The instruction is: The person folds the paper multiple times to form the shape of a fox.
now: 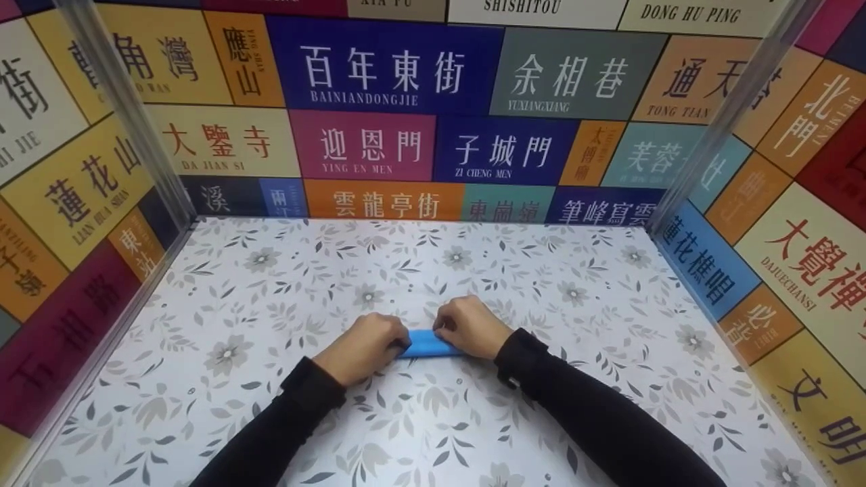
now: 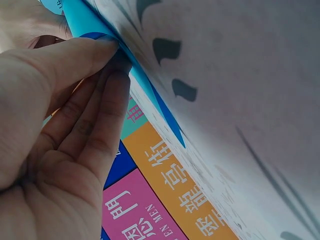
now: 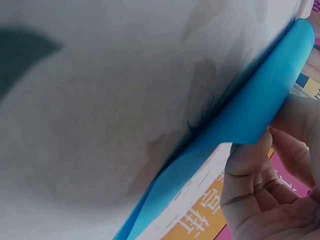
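A strip of blue paper (image 1: 429,343), folded or rolled over on itself, lies low on the table between both hands. At its left end my left hand (image 1: 365,348) pinches the edge between thumb and forefinger. My right hand (image 1: 473,325) pinches it toward the other end. In the left wrist view the thumb and fingers meet on the curled blue paper (image 2: 90,20), partly hiding it. Seen from the right wrist, the paper (image 3: 250,110) bends over in a rounded fold, and its lower edge runs down to the thumb and forefinger.
The white table (image 1: 433,419) has a grey flower and leaf pattern. Upright panels of colourful sign blocks (image 1: 385,67) with Chinese writing close it in at the back, left and right. Clear corner strips (image 1: 717,128) join the panels.
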`<action>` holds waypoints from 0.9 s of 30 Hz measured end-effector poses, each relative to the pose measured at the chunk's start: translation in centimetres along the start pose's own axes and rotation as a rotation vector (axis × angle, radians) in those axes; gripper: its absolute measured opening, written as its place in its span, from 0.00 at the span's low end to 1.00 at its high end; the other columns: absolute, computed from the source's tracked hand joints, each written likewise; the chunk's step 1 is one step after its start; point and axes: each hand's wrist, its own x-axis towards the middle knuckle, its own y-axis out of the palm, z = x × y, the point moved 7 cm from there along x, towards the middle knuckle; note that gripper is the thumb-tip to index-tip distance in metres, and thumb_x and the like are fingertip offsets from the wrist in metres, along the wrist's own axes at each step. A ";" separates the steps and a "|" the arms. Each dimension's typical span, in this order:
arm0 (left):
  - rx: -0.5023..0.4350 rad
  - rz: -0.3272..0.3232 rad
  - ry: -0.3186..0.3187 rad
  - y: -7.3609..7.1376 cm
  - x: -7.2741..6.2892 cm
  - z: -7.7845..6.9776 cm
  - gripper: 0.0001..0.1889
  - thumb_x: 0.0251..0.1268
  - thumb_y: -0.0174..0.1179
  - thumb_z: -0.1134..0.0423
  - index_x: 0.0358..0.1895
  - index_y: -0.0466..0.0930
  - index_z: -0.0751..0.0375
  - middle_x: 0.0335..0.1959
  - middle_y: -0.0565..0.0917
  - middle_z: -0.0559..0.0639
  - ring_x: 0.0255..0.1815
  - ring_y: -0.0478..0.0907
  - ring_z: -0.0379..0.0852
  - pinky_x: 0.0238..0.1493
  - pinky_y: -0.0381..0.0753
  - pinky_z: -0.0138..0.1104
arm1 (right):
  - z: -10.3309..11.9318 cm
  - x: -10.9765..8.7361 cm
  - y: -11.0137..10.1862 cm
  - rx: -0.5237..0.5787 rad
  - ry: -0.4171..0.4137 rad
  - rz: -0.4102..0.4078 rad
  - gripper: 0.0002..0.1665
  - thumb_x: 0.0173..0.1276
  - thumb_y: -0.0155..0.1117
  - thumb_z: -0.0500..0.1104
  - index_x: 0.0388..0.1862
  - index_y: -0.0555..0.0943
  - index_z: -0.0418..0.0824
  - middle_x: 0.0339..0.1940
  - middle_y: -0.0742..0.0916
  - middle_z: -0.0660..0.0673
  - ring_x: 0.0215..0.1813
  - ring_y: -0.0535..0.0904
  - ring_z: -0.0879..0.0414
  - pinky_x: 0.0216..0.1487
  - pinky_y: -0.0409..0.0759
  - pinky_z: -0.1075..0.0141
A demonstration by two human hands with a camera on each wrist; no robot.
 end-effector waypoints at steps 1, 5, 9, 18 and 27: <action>0.000 0.000 -0.002 0.0 0.0 0.0 0.10 0.67 0.73 0.79 0.42 0.97 0.61 0.40 0.97 0.54 0.46 0.96 0.53 0.54 0.97 0.45 | 0.0 0.0 0.0 -0.002 -0.001 0.000 0.03 0.70 0.80 0.32 0.39 0.96 0.39 0.32 0.95 0.44 0.34 0.86 0.55 0.39 0.81 0.67; 0.000 0.002 -0.004 0.1 0.0 0.1 0.11 0.67 0.73 0.80 0.43 0.97 0.62 0.41 0.98 0.54 0.46 0.97 0.53 0.55 0.97 0.46 | 0.1 0.0 0.0 -0.009 -0.003 0.002 0.03 0.70 0.80 0.33 0.39 0.96 0.39 0.33 0.95 0.43 0.35 0.87 0.53 0.40 0.83 0.66; 0.005 0.005 -0.006 0.2 0.0 0.1 0.11 0.67 0.73 0.80 0.43 0.97 0.62 0.41 0.98 0.54 0.46 0.96 0.53 0.55 0.97 0.45 | 0.2 0.0 0.0 -0.016 -0.010 0.002 0.03 0.71 0.80 0.33 0.39 0.96 0.39 0.32 0.96 0.44 0.34 0.87 0.52 0.40 0.83 0.66; -0.011 0.016 -0.025 0.3 0.0 0.1 0.12 0.67 0.72 0.80 0.43 0.98 0.61 0.41 0.98 0.53 0.46 0.96 0.52 0.54 0.97 0.45 | 0.7 -0.2 -0.1 -0.042 -0.046 -0.004 0.03 0.72 0.81 0.32 0.37 0.96 0.38 0.31 0.94 0.44 0.34 0.86 0.53 0.39 0.82 0.66; 0.011 0.009 -0.008 0.1 -0.1 0.1 0.10 0.67 0.74 0.79 0.43 0.98 0.61 0.41 0.98 0.54 0.46 0.96 0.53 0.54 0.97 0.45 | 1.0 -0.1 -0.2 -0.057 -0.050 -0.025 0.04 0.68 0.81 0.30 0.37 0.95 0.37 0.31 0.93 0.43 0.35 0.87 0.50 0.40 0.84 0.64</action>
